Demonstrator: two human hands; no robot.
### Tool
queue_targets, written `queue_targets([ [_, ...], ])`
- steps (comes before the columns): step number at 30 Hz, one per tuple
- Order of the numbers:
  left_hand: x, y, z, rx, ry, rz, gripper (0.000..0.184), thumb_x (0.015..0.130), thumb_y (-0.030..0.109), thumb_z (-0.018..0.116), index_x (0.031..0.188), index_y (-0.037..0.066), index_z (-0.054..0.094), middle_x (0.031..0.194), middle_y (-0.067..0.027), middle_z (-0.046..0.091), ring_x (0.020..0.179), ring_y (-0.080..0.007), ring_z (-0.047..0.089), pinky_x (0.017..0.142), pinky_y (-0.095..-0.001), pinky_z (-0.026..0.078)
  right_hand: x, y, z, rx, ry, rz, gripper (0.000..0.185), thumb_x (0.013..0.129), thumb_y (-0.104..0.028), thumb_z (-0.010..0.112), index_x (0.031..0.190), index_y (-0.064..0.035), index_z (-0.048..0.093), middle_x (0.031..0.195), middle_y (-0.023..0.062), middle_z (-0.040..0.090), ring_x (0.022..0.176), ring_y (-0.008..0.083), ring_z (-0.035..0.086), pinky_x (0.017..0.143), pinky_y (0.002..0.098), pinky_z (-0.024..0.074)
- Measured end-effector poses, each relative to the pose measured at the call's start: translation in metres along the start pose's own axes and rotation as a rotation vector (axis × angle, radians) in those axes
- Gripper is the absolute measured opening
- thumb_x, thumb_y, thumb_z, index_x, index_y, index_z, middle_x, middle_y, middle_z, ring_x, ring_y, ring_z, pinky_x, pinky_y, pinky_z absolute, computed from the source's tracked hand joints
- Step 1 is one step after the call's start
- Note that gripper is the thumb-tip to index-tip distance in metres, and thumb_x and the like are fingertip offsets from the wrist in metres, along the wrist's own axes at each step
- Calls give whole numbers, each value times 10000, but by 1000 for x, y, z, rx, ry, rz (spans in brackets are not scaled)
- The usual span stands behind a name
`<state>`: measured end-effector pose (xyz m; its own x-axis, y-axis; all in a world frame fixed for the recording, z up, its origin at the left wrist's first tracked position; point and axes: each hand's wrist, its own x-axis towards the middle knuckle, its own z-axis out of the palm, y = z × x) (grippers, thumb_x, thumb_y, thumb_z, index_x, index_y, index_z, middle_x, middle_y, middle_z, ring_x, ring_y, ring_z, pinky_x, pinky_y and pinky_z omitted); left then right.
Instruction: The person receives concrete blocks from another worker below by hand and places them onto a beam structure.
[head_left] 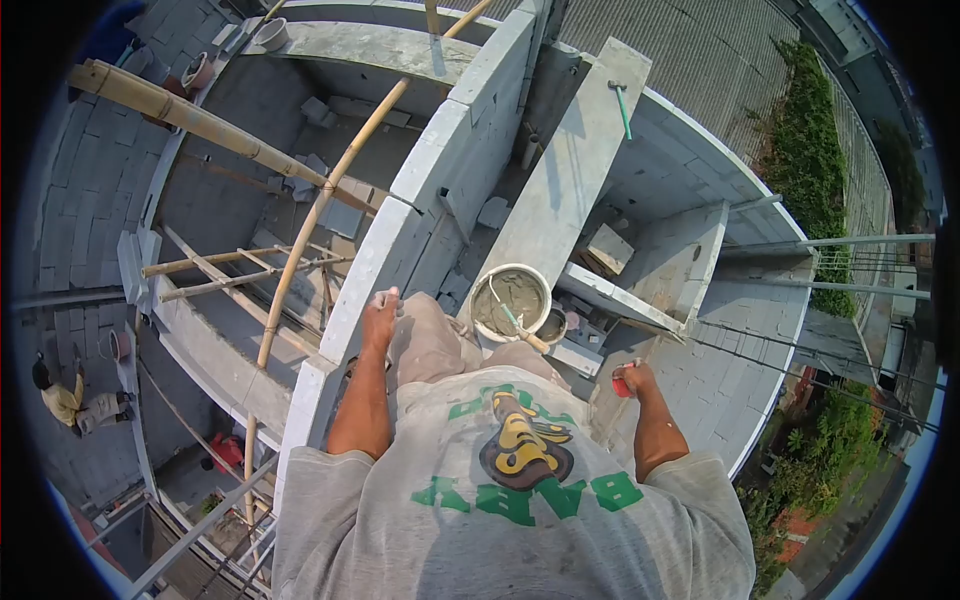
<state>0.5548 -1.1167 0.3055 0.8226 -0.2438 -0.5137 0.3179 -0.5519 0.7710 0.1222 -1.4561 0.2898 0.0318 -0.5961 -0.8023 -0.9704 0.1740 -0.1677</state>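
Observation:
My left hand (380, 318) is closed beside the top of the pale block wall (345, 315), close to my left knee. Whether its curled fingers hold anything is hidden. Out to my right, my right hand (634, 379) grips a small red object (622, 386) whose kind I cannot make out. A round bucket (474, 318) of wet grey mortar (512, 297) stands on the plank (545, 205) in front of my knees. Across the bucket lies a tool with a wooden handle (535, 343), its far end in the mortar. Farther along the plank lies a hammer (621, 108) with a green handle.
Bamboo poles (310, 225) cross the opening left of the wall. A person in a yellow top (66, 402) is far below at left. Rooms with loose blocks (605, 250) lie below the plank's right side. Thin rods (770, 355) stick out at right.

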Motion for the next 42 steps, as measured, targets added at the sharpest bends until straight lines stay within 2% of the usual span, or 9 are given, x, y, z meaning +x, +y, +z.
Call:
queue_targets([
  [3,18,-35,24,117,-35,58,414,890,389,529,901,-17,611,740,-65,630,677,-150,573,647,-295,453,16,22,9,24,-21,-35,463,566,-209,768,921,-13,544,831,138,622,697,221,615,572,369,499],
  [14,127,107,102,200,-302,226,396,887,394,546,873,3,606,709,-54,616,622,-116,540,589,-279,446,0,28,77,381,163,63,533,560,-215,761,995,23,565,903,161,626,797,255,627,660,384,516],
  [21,179,177,204,691,-538,342,420,874,422,536,854,7,604,767,-138,637,727,-267,610,693,-360,457,19,37,105,754,215,300,497,545,-142,764,950,29,533,824,152,625,668,260,632,572,394,530],
  [23,206,187,254,707,-616,332,421,875,426,527,869,13,605,773,-141,638,750,-281,611,709,-362,457,51,67,135,815,131,89,470,551,-127,761,939,5,532,829,144,622,680,255,624,556,397,523],
  [26,246,187,312,644,-701,297,419,873,426,528,887,15,604,780,-140,642,766,-286,613,719,-365,457,27,-5,76,570,189,387,431,558,-130,763,907,-19,536,831,135,615,708,245,618,531,391,507],
  [29,277,218,364,505,-714,230,408,871,415,537,906,14,603,774,-133,642,762,-279,613,717,-361,456,57,-13,53,503,124,306,509,544,-154,777,980,-28,546,901,151,611,771,247,626,572,392,513],
  [31,287,252,382,446,-698,191,399,870,404,543,912,12,603,766,-124,640,751,-266,611,710,-354,455,50,-90,-24,538,93,320,607,524,-173,789,1054,-8,544,943,142,614,795,253,630,668,373,517],
  [34,291,309,374,432,-671,167,387,868,385,558,908,3,603,750,-101,634,714,-213,599,679,-329,454,90,-110,-70,606,146,284,630,521,-180,788,1072,6,546,962,139,620,824,255,626,718,361,510],
  [42,366,271,305,600,-509,207,394,869,384,559,892,-7,605,758,-119,637,718,-223,599,681,-334,457,153,-185,-144,666,400,99,480,582,-153,736,1011,-22,566,924,111,614,788,206,604,687,320,498],
])
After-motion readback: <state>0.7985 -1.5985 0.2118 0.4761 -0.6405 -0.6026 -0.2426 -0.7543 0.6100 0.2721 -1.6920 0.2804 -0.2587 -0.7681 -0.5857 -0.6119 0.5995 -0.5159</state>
